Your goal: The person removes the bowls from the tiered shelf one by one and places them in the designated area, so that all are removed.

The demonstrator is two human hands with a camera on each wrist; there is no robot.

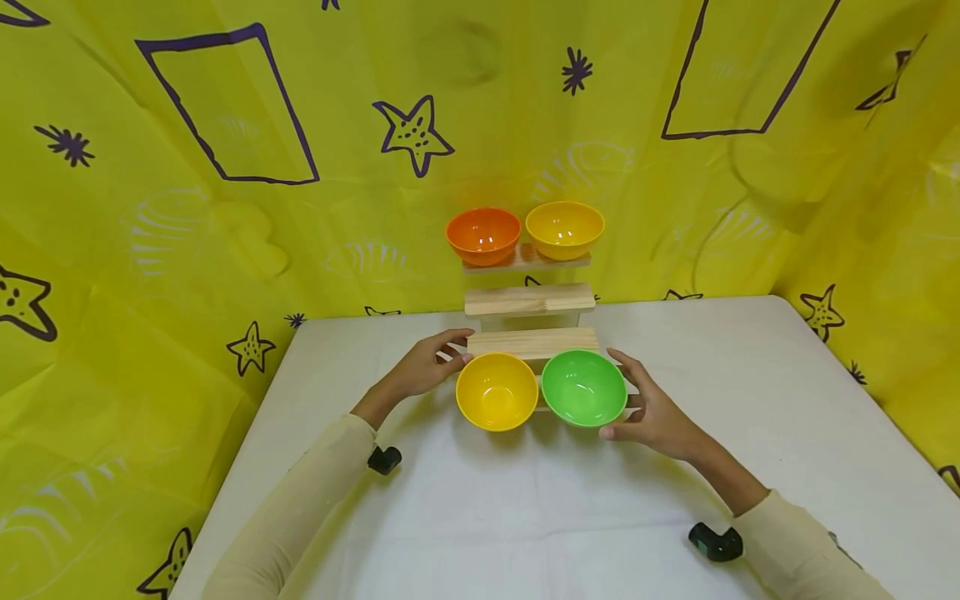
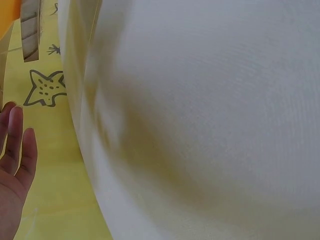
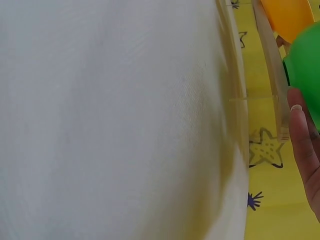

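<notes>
A yellow-orange bowl [image 1: 497,392] and a green bowl [image 1: 584,388] sit side by side at the lowest, nearest level of a stepped wooden rack [image 1: 532,342]. My right hand [image 1: 656,421] holds the green bowl at its right side, thumb at the near edge and forefinger toward the far edge. In the right wrist view, fingertips [image 3: 296,107] lie against the green bowl's outer wall. My left hand [image 1: 427,364] is at the rack's left end, thumb beside the yellow-orange bowl's rim, other fingers by the wooden step. The left wrist view shows its fingers [image 2: 15,125] loosely extended.
On the rack's top step stand an orange bowl [image 1: 483,237] and another yellow bowl [image 1: 565,230]. The middle wooden step [image 1: 529,300] lies between the levels. A white-covered table [image 1: 480,517] meets a patterned yellow curtain [image 1: 337,225] behind and at both sides.
</notes>
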